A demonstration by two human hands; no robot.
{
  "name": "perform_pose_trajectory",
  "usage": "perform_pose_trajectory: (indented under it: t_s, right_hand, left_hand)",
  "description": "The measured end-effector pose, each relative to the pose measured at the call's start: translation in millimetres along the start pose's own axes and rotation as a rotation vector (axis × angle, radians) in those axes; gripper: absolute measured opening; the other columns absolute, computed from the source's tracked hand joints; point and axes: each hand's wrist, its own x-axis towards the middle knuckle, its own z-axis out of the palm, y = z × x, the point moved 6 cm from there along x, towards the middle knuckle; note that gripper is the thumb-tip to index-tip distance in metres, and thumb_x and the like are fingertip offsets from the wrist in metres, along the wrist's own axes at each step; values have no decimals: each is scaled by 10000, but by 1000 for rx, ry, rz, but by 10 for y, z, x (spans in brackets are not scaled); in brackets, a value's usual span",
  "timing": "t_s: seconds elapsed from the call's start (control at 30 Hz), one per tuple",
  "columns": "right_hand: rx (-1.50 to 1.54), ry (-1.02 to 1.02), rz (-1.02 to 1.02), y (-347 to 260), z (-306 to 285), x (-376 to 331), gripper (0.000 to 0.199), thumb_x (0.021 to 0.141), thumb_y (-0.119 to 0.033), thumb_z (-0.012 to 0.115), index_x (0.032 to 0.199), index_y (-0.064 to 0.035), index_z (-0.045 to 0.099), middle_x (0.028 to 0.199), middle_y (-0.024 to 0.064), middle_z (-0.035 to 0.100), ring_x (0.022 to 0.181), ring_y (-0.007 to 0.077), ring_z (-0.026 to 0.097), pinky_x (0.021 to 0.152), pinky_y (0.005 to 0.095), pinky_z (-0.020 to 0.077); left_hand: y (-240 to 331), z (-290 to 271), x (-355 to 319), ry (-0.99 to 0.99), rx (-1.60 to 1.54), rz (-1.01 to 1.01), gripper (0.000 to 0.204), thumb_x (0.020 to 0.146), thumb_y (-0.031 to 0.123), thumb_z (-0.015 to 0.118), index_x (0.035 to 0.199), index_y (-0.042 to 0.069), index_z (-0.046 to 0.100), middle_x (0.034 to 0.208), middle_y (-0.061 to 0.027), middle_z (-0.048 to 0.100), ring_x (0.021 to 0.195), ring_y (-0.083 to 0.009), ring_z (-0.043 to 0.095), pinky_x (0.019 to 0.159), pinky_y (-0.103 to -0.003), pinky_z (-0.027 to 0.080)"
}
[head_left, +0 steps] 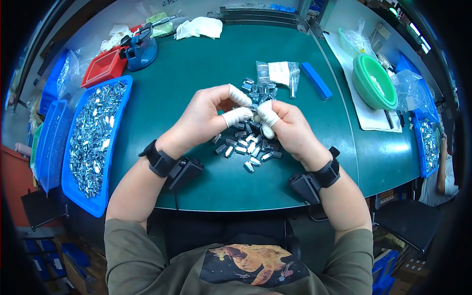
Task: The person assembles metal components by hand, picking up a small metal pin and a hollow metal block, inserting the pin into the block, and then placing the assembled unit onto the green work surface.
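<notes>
Both my hands meet over a loose pile of small shiny metal parts (251,147) on the green table. Several fingertips on each hand wear white finger cots. My left hand (209,110) pinches a small metal part (252,107) between thumb and fingers. On its other side, my right hand (292,129) closes its thumb and fingers on the same part. The fingertips cover most of it, so its shape is hard to make out. More metal parts lie just beyond and below the hands.
A blue tray (101,208) of metal parts stands at the left, near a red tray (104,71) and a blue stand (141,55). Beyond the pile lie a clear bag (279,73) and a blue bar (316,81). Green baskets (366,83) and another person (445,177) are at the right.
</notes>
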Motion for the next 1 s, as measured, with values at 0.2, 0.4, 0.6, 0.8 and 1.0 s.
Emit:
perform_pose_trajectory:
  t_s: [0.2, 0.4, 0.6, 0.8, 1.0]
  right_hand:
    - [328, -173, 189, 100, 68, -24, 200, 901, -226, 460, 876, -55, 561, 667, -45, 499, 543, 18, 413, 480, 175, 337]
    - [453, -174, 212, 68, 122, -27, 221, 908, -243, 445, 870, -52, 550, 648, -51, 492, 523, 17, 409, 465, 167, 328]
    - [241, 46, 117, 47, 39, 8, 227, 908, -255, 443, 859, -58, 545, 643, -40, 494, 505, 22, 391, 443, 169, 297]
    - [203, 188, 73, 0, -73, -2, 241, 916, -254, 422, 842, -57, 540, 582, -46, 438, 470, 26, 328, 420, 177, 241]
    - [375, 481, -30, -17, -350, 10, 246, 918, -254, 415, 837, -57, 537, 571, -44, 425, 463, 34, 317, 415, 181, 232]
  left_hand:
    - [256, 2, -29, 15, 231, 194, 129, 699, 71, 683, 801, 29, 616, 689, -42, 583, 616, -107, 556, 565, -224, 451]
    - [333, 4, -73, 7, 206, 242, 158, 684, 60, 702, 812, 20, 619, 751, -37, 600, 663, -101, 563, 594, -215, 452]
    - [-50, -379, 4, 204, -34, 165, 132, 706, 73, 679, 805, 29, 602, 744, -29, 598, 661, -80, 556, 589, -214, 455]
    - [-450, -1992, -358, 1177, 287, 77, 182, 718, 82, 670, 872, 33, 586, 753, -34, 580, 630, -96, 531, 596, -241, 449]
    - [-663, -2713, -1033, 1861, 410, -261, 264, 750, 13, 597, 1006, -10, 538, 882, -82, 569, 805, -148, 541, 701, -260, 445]
